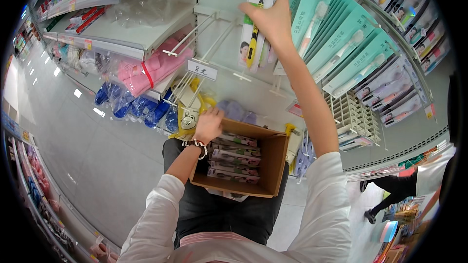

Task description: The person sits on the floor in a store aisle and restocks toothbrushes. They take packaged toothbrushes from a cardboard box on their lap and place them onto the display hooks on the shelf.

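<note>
My right hand grips a packaged toothbrush with a black head and a yellow and black handle, held up before the shelf's back panel, among the display hooks. An open cardboard box rests on my lap with several packaged toothbrushes lying in it. My left hand is at the box's upper left edge, its fingers bent; whether they grip the rim is hard to see. Teal packs of toothbrushes hang just right of my right hand.
White wire hooks jut out at the centre, one bearing a handwritten price tag. Pink bagged slippers and blue slippers lie on shelves at left. A white plastic rack stands right. A person in dark trousers is at far right.
</note>
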The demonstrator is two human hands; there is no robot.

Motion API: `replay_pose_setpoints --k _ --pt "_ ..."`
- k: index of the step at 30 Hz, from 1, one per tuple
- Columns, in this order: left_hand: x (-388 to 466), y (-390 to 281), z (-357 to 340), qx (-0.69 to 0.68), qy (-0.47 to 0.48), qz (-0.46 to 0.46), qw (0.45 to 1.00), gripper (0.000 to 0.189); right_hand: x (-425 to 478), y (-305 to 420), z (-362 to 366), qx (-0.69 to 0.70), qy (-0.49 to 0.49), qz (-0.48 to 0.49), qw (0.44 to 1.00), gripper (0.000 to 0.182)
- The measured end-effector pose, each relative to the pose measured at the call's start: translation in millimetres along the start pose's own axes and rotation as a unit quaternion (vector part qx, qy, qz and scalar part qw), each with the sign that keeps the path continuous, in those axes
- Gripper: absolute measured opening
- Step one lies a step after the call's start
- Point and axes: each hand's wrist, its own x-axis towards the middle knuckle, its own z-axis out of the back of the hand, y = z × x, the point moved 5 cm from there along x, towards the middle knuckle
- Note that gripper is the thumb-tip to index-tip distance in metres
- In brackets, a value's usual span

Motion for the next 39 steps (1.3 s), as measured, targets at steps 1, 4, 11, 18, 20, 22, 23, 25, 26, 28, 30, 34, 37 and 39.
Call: replay_pose_setpoints --k 1,4,11,18,20,22,23,25,26,28,30,34,37,39 --pt "0 0 0 0.002 -0.001 -0.001 1.000 0.028 -5 4 0 0.011 0.002 0.000 1.000 0.108" --pt "-3 2 -2 0.002 -0.002 -0.003 1.000 0.028 -17 15 -3 0.046 0.013 -0.006 0.999 0.108" --pt "-6 3 -4 0.002 0.004 -0.003 1.000 0.031 -19 18 -6 0.087 0.009 0.021 0.996 0.107" --pt "-5 -2 -4 0.002 -0.015 -0.012 1.000 0.027 -35 40 8 0.120 0.084 0.018 0.989 0.097" --pt "-4 -3 -2 0.007 0.011 -0.009 1.000 0.028 -51 63 14 0.078 0.098 0.079 0.989 0.091" --pt "-6 0 -2 0.008 0.018 -0.006 1.000 0.031 -66 81 10 0.071 0.129 0.110 0.983 0.092" --pt "-6 3 -4 0.006 0.012 -0.007 1.000 0.033 -74 88 8 0.067 0.144 0.125 0.979 0.092" --pt "-8 2 -2 0.006 0.017 -0.003 1.000 0.034 -89 93 4 0.100 0.194 0.115 0.969 0.090" --pt "-9 2 -1 0.012 0.024 0.002 1.000 0.032 -96 94 2 0.117 0.219 0.110 0.962 0.089" --pt "-9 0 -1 -0.013 0.020 0.001 1.000 0.031 -111 86 4 0.122 0.260 0.073 0.955 0.090" --pt "-10 -5 5 -0.065 -0.044 -0.020 0.997 0.032 -127 71 12 0.137 0.305 0.007 0.942 0.093" --pt "-4 8 -21 -0.021 0.206 0.029 0.978 0.034 -157 42 29 0.093 0.476 0.084 0.871 0.096" --pt "-17 19 -33 -0.169 -0.065 0.059 0.982 0.029 -191 21 27 0.112 0.615 0.003 0.780 0.095" --pt "-6 -5 -5 -0.007 -0.015 -0.030 0.999 0.027 -224 -12 23 0.136 0.694 -0.091 0.701 0.094"
